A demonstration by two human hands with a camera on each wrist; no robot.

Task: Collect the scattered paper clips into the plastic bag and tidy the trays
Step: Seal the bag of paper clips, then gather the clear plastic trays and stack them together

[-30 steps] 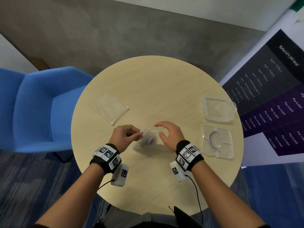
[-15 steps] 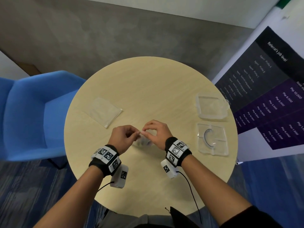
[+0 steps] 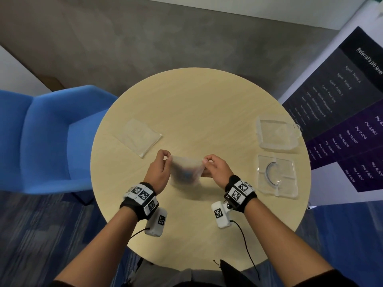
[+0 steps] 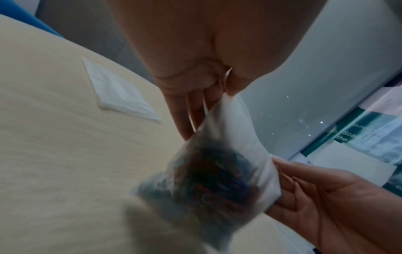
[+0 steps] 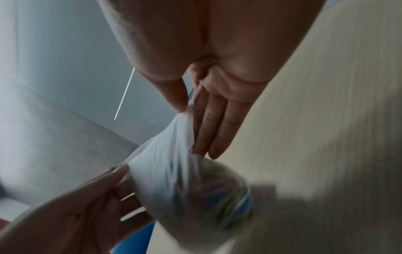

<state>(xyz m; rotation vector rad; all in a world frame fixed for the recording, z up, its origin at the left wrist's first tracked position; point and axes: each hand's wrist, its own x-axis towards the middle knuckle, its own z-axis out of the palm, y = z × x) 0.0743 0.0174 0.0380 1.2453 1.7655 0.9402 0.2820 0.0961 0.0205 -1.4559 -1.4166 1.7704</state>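
A small clear plastic bag [image 3: 185,171] with coloured paper clips [image 4: 219,178] bunched in its bottom hangs above the round table [image 3: 199,104]. My left hand [image 3: 160,168] pinches its top left corner and my right hand [image 3: 215,168] pinches its top right corner, so the top edge is stretched between them. The bag [image 5: 191,182] is blurred in both wrist views. Two clear plastic trays lie at the table's right side: the far tray [image 3: 278,133] and the near tray [image 3: 277,176], which has a curved dark piece in it.
A second flat plastic bag [image 3: 138,136] lies on the table's left part. A blue armchair [image 3: 41,137] stands to the left of the table. A dark printed banner [image 3: 348,112] stands at the right. Grey floor lies beyond.
The bag was low on the table between my hands. Both hands have lifted it and pulled apart, so it now hangs stretched by its top corners.
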